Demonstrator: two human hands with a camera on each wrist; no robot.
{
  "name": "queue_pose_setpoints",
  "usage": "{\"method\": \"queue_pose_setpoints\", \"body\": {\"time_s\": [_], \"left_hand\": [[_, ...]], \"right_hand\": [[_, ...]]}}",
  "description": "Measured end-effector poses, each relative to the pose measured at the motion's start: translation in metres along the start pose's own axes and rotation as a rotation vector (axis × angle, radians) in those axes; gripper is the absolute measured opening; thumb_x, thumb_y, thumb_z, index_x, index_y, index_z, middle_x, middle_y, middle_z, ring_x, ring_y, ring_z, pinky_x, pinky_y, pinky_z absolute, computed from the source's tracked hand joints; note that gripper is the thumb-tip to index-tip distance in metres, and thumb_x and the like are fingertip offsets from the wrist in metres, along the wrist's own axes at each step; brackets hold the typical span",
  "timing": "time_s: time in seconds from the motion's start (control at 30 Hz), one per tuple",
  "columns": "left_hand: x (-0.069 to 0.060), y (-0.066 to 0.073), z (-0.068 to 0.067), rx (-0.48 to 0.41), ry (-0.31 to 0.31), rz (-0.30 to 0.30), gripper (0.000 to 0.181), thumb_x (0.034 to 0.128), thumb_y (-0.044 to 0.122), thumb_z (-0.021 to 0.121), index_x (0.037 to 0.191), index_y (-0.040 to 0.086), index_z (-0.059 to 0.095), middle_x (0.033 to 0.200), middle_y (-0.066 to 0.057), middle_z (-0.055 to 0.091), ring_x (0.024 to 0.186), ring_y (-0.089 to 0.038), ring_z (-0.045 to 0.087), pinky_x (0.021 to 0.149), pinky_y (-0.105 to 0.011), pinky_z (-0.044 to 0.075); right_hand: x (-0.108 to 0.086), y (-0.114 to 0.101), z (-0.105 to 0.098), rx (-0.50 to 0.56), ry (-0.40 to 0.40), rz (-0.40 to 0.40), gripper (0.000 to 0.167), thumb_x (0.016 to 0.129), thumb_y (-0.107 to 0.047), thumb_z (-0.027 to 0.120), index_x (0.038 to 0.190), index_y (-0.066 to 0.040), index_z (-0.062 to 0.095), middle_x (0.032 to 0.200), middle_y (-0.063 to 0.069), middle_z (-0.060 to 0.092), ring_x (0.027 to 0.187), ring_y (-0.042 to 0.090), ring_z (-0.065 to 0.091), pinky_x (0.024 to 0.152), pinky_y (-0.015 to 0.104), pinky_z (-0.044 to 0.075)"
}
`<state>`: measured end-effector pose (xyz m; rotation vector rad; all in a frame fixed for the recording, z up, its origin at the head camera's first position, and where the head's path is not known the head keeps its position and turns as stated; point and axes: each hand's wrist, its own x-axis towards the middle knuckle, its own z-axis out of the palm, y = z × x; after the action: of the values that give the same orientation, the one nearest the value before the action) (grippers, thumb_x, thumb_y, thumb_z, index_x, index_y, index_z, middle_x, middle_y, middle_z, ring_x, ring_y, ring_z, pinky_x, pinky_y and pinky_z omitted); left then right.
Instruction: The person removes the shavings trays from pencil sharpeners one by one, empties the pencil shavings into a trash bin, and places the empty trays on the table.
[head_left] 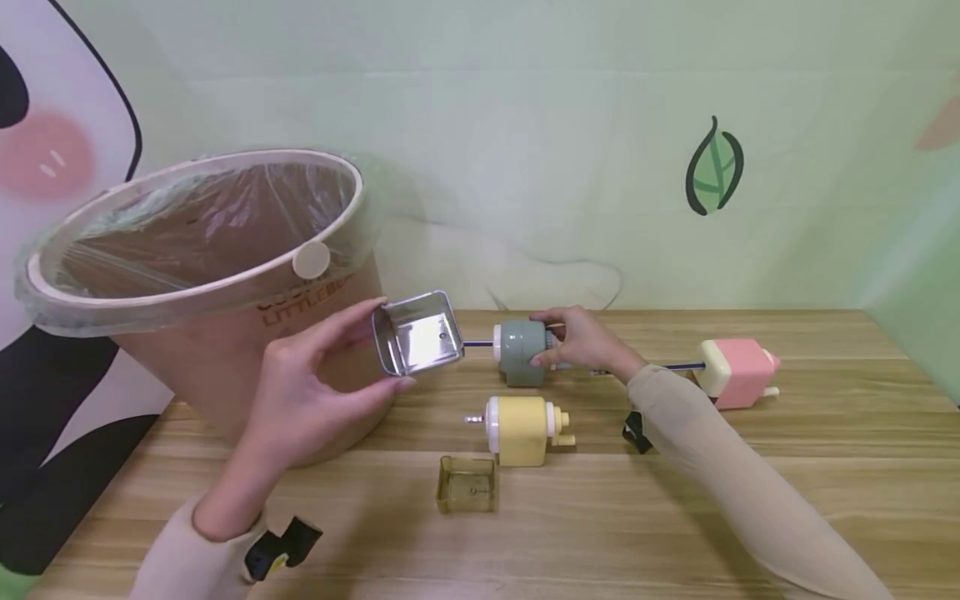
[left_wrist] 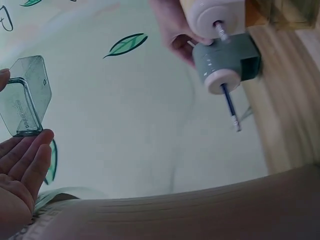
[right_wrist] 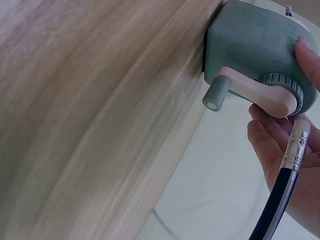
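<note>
In the head view my left hand [head_left: 303, 392] holds a clear plastic shavings tray [head_left: 420, 333] between thumb and fingers, its open side towards the camera. The tray [left_wrist: 22, 95] also shows in the left wrist view. My right hand [head_left: 588, 342] grips a grey-green crank pencil sharpener [head_left: 522, 354] standing on the table. A dark blue pencil [head_left: 477, 343] sticks out of its white front. The right wrist view shows the sharpener's crank handle [right_wrist: 216, 93] turned out to the side. Directly in front stands a yellow pencil sharpener [head_left: 521, 429], with an amber shavings tray [head_left: 467, 485] nearby.
A pink pencil sharpener [head_left: 738, 372] with a dark pencil [head_left: 684, 367] in it stands right of my right hand. A large bin [head_left: 247, 375] with a clear plastic liner [head_left: 217, 225] stands at the left. Behind the wooden table [head_left: 637, 525] rises a pale green wall [head_left: 525, 150].
</note>
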<state>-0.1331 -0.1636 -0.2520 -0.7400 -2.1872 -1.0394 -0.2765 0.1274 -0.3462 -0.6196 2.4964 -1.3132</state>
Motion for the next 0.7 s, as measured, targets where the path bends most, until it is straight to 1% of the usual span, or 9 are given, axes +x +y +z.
{"method": "queue_pose_setpoints", "body": {"time_s": [0.1,0.27,0.43,0.57,0.7], "left_hand": [[-0.004,-0.008,0.01,-0.014,-0.034,-0.026,0.067,0.0553,0.006,0.085,0.117,0.002,0.06,0.103,-0.012,0.067,0.088,-0.02,0.065,0.081,-0.019,0.05],[-0.009,-0.021,0.025,-0.055,-0.091,-0.06,0.065,0.0592,0.007,0.084,0.118,0.0,0.058,0.107,-0.014,0.065,0.092,-0.023,0.064,0.083,-0.023,0.051],[-0.013,-0.035,0.037,-0.064,-0.161,-0.147,0.066,0.062,0.01,0.083,0.122,0.0,0.055,0.108,-0.016,0.064,0.092,-0.025,0.064,0.085,-0.033,0.051],[-0.016,-0.045,0.045,-0.075,-0.206,-0.202,0.066,0.0642,0.009,0.081,0.124,0.0,0.053,0.108,-0.018,0.063,0.092,-0.03,0.064,0.085,-0.04,0.051],[-0.018,-0.054,0.051,-0.089,-0.252,-0.239,0.066,0.0668,0.009,0.079,0.126,0.001,0.051,0.113,-0.02,0.061,0.096,-0.033,0.063,0.085,-0.039,0.051]], "right_hand": [[0.0,-0.001,0.001,0.005,0.0,0.002,0.07,0.072,-0.002,0.075,0.131,0.008,0.04,0.132,0.025,0.042,0.119,0.039,0.045,0.09,0.036,0.048],[0.0,-0.001,0.001,0.004,0.0,0.004,0.07,0.072,-0.002,0.074,0.131,0.008,0.039,0.133,0.025,0.042,0.119,0.039,0.045,0.091,0.037,0.048],[0.0,-0.001,0.001,0.001,0.0,0.004,0.07,0.072,-0.002,0.074,0.132,0.008,0.039,0.133,0.025,0.042,0.119,0.04,0.044,0.091,0.036,0.047],[0.0,-0.001,0.0,0.001,-0.002,-0.004,0.07,0.072,-0.002,0.074,0.131,0.009,0.039,0.133,0.026,0.041,0.119,0.041,0.044,0.091,0.037,0.047],[-0.001,0.0,0.0,0.003,0.0,-0.012,0.07,0.071,-0.002,0.075,0.131,0.01,0.039,0.132,0.027,0.042,0.118,0.041,0.045,0.091,0.037,0.047]]}}
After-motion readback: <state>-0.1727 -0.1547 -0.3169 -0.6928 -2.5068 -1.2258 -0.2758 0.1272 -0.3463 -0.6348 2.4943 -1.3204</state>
